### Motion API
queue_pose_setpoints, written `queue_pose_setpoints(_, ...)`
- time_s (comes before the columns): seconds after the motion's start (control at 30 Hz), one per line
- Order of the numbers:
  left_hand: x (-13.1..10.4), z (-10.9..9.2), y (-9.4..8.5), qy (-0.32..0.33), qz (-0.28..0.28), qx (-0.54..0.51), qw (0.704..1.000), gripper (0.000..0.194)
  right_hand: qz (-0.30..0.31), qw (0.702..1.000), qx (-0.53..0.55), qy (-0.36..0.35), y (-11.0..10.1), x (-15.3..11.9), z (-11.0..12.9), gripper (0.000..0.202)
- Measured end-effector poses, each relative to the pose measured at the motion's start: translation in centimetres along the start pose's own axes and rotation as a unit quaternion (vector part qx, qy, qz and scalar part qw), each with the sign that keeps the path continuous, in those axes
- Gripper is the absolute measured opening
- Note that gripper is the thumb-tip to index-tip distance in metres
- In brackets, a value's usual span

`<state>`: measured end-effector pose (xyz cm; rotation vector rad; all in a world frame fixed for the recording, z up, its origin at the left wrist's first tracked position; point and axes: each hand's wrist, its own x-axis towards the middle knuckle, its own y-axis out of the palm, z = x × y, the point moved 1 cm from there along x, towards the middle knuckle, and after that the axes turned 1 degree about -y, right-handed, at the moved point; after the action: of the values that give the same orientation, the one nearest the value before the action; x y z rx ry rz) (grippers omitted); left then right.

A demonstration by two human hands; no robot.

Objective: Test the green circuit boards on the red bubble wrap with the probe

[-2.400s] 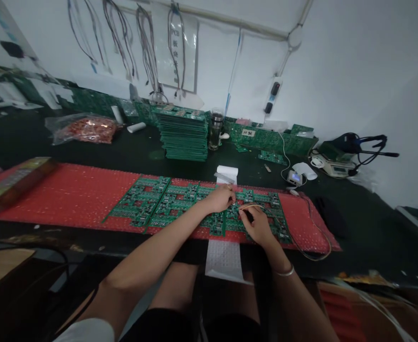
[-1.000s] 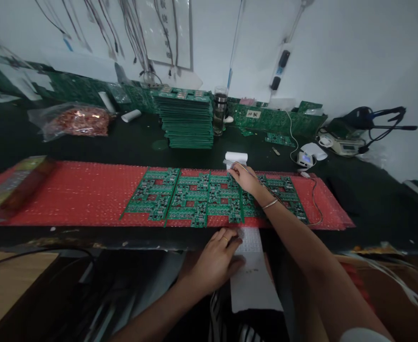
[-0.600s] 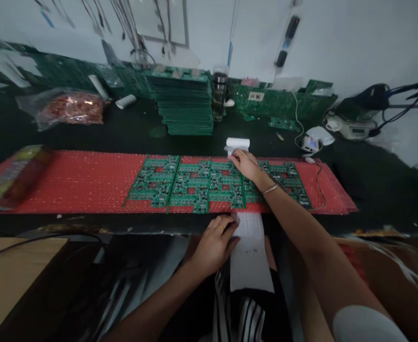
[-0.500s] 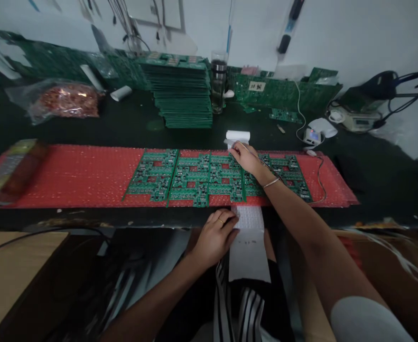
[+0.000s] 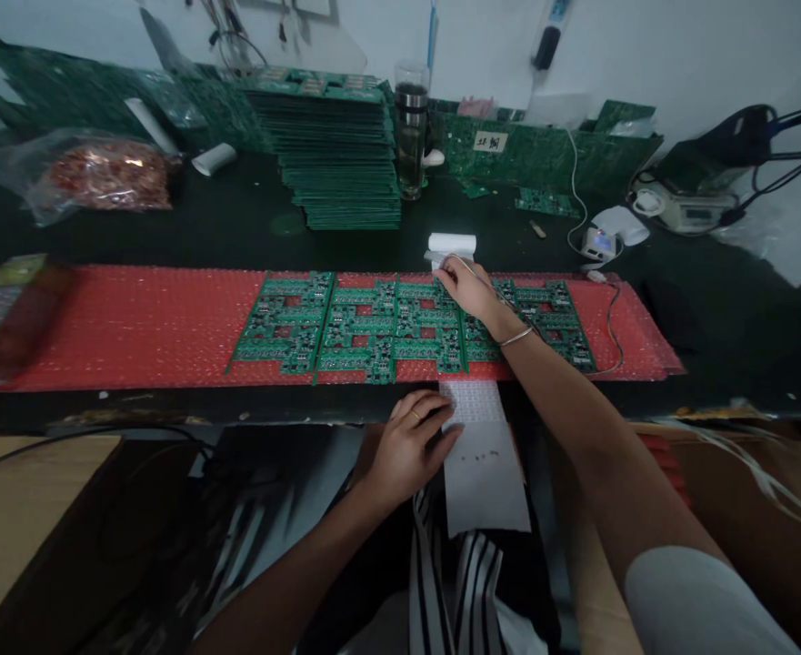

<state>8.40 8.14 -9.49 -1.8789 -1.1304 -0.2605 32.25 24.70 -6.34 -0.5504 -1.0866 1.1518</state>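
Green circuit boards point(image 5: 359, 320) lie in a row on red bubble wrap point(image 5: 147, 318). My right hand point(image 5: 466, 284) is over the boards, its fingers pinched on the tip of a thin tool point(image 5: 435, 259) by the near side of a white roll point(image 5: 452, 243). A thin wire runs along that hand. Below the table edge, a white label strip point(image 5: 485, 473) with small printed labels hangs down over my lap. At its left edge is my left hand point(image 5: 410, 446), fingers bent and slightly apart, thumb and fingertips touching the strip.
A tall stack of green boards point(image 5: 338, 155) stands behind, beside a glass bottle point(image 5: 411, 132). A bag of copper-coloured parts point(image 5: 106, 173) is at the back left. A small white device point(image 5: 599, 243) and a scale point(image 5: 693, 214) are at the right.
The view has shifted, so the bench sits slightly higher in the picture. The left thumb has spread a little from the fingers, and the strip's lower end has swung slightly right.
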Motion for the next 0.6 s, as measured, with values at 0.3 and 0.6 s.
queue_pose_setpoints(0.3, -0.54, 0.61, 0.67, 0.051, -0.037, 0.039, 0.997, 0.017, 0.003, 1.0, -0.001, 0.007, -0.24, -0.11, 0.23, 0.02)
queue_pose_setpoints(0.6, -0.94, 0.56, 0.88, 0.08, -0.047, 0.059, 0.994, 0.023, -0.001, 1.0, -0.01, -0.004, -0.15, -0.2, 0.05, 0.024)
